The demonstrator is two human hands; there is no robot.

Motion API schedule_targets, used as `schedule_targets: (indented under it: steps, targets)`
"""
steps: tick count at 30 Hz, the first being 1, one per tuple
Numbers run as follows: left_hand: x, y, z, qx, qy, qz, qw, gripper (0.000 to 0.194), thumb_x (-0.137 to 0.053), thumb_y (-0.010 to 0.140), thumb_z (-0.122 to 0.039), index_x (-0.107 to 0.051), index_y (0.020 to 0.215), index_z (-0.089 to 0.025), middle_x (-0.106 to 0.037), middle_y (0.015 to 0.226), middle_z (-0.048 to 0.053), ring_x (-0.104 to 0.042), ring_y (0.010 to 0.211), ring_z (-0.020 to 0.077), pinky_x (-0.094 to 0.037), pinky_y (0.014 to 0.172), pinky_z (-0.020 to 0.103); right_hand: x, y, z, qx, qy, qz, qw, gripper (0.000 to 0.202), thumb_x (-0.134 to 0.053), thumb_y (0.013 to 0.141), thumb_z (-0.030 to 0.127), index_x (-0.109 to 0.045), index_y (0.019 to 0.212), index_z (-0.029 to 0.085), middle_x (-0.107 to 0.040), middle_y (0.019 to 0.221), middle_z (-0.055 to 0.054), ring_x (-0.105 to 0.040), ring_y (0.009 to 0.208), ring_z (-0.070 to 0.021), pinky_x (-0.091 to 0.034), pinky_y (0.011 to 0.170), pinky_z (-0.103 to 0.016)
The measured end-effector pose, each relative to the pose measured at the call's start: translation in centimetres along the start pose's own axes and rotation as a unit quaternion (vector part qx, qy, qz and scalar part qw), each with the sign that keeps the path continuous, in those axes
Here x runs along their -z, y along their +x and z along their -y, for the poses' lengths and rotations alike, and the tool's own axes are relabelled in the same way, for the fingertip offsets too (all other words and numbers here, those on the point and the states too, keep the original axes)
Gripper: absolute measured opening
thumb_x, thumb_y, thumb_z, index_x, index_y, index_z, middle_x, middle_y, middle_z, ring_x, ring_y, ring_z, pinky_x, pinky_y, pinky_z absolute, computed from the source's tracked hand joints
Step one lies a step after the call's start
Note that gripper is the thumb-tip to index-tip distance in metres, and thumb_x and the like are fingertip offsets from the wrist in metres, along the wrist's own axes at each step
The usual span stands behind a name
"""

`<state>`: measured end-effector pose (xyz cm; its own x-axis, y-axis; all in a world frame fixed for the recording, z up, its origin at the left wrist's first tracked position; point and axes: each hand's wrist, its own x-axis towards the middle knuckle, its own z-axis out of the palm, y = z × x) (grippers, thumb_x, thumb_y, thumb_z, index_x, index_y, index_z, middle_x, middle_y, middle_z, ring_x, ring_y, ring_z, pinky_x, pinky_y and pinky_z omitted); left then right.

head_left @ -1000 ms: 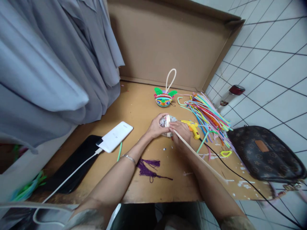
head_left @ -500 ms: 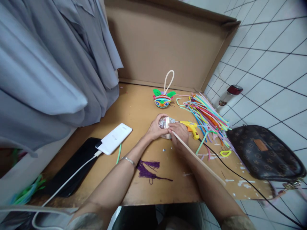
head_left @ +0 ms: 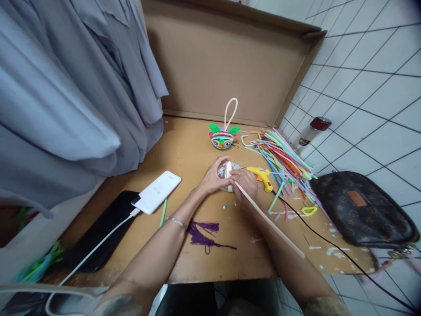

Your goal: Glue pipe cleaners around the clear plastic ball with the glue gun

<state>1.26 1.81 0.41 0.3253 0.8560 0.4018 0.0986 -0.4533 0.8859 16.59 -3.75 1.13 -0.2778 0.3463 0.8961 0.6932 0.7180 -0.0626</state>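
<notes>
At the middle of the table a clear round ball (head_left: 223,170) with a pale band around it sits in my left hand (head_left: 213,175), thumb and fingers curved about its left side. My right hand (head_left: 245,183) is closed at the ball's right side, pinching a long cream strip (head_left: 269,221) that runs down over my right forearm. Just right of that hand lies a yellow glue gun (head_left: 261,173). Beyond the hands stands a colourful animal-head ornament (head_left: 222,138) with green ears and a white loop. Purple tassels (head_left: 204,235) lie beside my left forearm.
A pile of coloured pipe cleaners (head_left: 286,158) lies at the right, near a brown bag (head_left: 365,210) and a bottle (head_left: 312,131). A white power bank (head_left: 158,192) and a black tablet (head_left: 101,232) are at the left. Cardboard (head_left: 226,66) stands behind; a black cord crosses the right side.
The loose end of the cream strip has shifted slightly left and up over my right forearm. Both hands keep nearly the same place at the ball.
</notes>
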Motion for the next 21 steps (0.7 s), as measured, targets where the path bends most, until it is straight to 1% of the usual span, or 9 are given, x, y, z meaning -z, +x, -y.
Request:
schedule_targets:
  steps: [3, 8, 12, 14, 18, 21]
  targets:
    - [-0.01, -0.01, 0.06, 0.005, 0.003, -0.002, 1.000, 0.072, -0.075, 0.059, -0.036, -0.053, 0.125, -0.016, -0.061, 0.130, 0.011, -0.058, 0.122, 0.0292, -0.043, 0.111, 0.043, -0.04, -0.01, -0.01, 0.000, -0.003, -0.001, 1.000, 0.013, -0.052, 0.095, 0.016, -0.065, 0.093, 0.020, -0.075, 0.095, -0.007, -0.067, 0.093, -0.0199, -0.050, 0.085, -0.036]
    - [0.07, 0.00, 0.19, 0.004, -0.004, 0.001, 1.000, 0.069, -0.075, 0.061, -0.035, -0.053, 0.124, -0.015, -0.061, 0.128, 0.012, -0.058, 0.122, 0.0286, -0.042, 0.112, 0.042, -0.11, -0.18, -0.11, -0.004, -0.006, 0.006, 1.000, 0.015, -0.051, 0.096, 0.018, -0.066, 0.093, 0.020, -0.075, 0.096, -0.007, -0.067, 0.095, -0.0201, -0.050, 0.086, -0.036]
    - [0.01, -0.05, 0.23, 0.003, 0.002, -0.009, 1.000, 0.075, -0.077, 0.061, -0.033, -0.050, 0.129, -0.016, -0.056, 0.135, 0.014, -0.055, 0.127, 0.0303, -0.042, 0.112, 0.045, -0.09, -0.18, -0.08, -0.016, 0.005, 0.014, 1.000, 0.018, -0.049, 0.097, 0.019, -0.066, 0.094, 0.021, -0.075, 0.097, -0.007, -0.067, 0.096, -0.0199, -0.050, 0.086, -0.036]
    - [-0.10, -0.13, 0.25, -0.005, 0.003, -0.013, 1.000, 0.076, -0.076, 0.061, -0.031, -0.050, 0.131, -0.017, -0.055, 0.137, 0.014, -0.054, 0.128, 0.0304, -0.041, 0.113, 0.046, -0.11, -0.18, -0.07, -0.021, 0.010, 0.017, 1.000, 0.018, -0.048, 0.097, 0.019, -0.066, 0.094, 0.021, -0.074, 0.097, -0.008, -0.067, 0.095, -0.0202, -0.051, 0.086, -0.037]
    - [-0.29, -0.29, 0.21, -0.028, -0.001, -0.017, 0.999, 0.069, -0.075, 0.064, -0.031, -0.051, 0.128, -0.018, -0.058, 0.133, 0.012, -0.056, 0.125, 0.0284, -0.041, 0.113, 0.045, -0.18, -0.24, -0.08, -0.039, 0.006, 0.019, 0.999, 0.020, -0.047, 0.097, 0.022, -0.067, 0.094, 0.021, -0.074, 0.096, -0.008, -0.067, 0.095, -0.0206, -0.051, 0.086, -0.038]
    - [-0.33, -0.34, 0.16, -0.047, 0.004, -0.033, 0.998, 0.067, -0.075, 0.064, -0.030, -0.052, 0.126, -0.018, -0.057, 0.133, 0.013, -0.057, 0.123, 0.0285, -0.044, 0.110, 0.045, -0.15, -0.20, -0.06, -0.031, 0.003, 0.019, 0.999, 0.019, -0.048, 0.097, 0.020, -0.066, 0.093, 0.021, -0.074, 0.096, -0.007, -0.067, 0.095, -0.0201, -0.051, 0.087, -0.037]
